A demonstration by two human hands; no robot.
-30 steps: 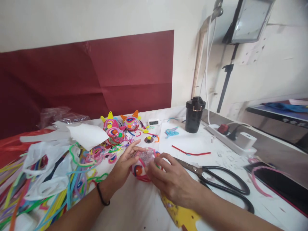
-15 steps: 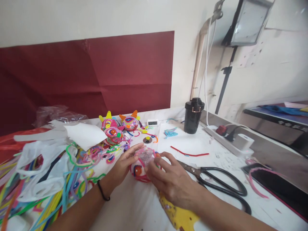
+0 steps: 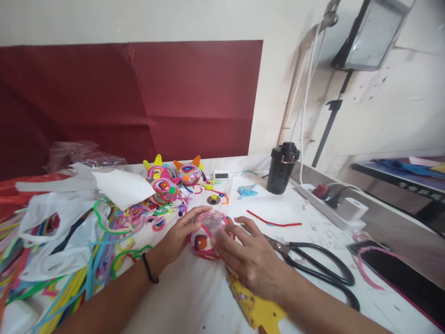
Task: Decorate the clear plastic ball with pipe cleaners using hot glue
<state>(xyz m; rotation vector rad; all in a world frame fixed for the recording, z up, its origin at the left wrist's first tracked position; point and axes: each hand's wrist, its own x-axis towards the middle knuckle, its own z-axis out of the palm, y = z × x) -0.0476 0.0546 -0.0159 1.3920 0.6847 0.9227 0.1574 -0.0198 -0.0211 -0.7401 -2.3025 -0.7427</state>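
A round ball (image 3: 205, 248) wrapped in pink and white strips, with an orange and blue eye shape, is between my two hands. Its top shows a clear, shiny patch. My left hand (image 3: 182, 232) grips the ball's left side, thumb on the upper surface. On the right side, the bent fingers of my right hand (image 3: 243, 253) press against the ball; what their tips pinch is too small to make out. A yellow spotted piece (image 3: 259, 308) lies under my right wrist, and large black-handled scissors (image 3: 287, 249) lie to the right.
Decorated balls (image 3: 165, 188) stand behind, near a small display (image 3: 221, 175). Colourful strips (image 3: 79, 297) and white plastic (image 3: 59, 232) crowd the left. A red strip (image 3: 278, 224), black cup (image 3: 282, 169), power strip (image 3: 330, 208) and dark phone-like slab (image 3: 399, 278) are on the right.
The view has shifted slightly. My right index finger has lifted a little and straightened away from the ball, while my left hand keeps its hold.
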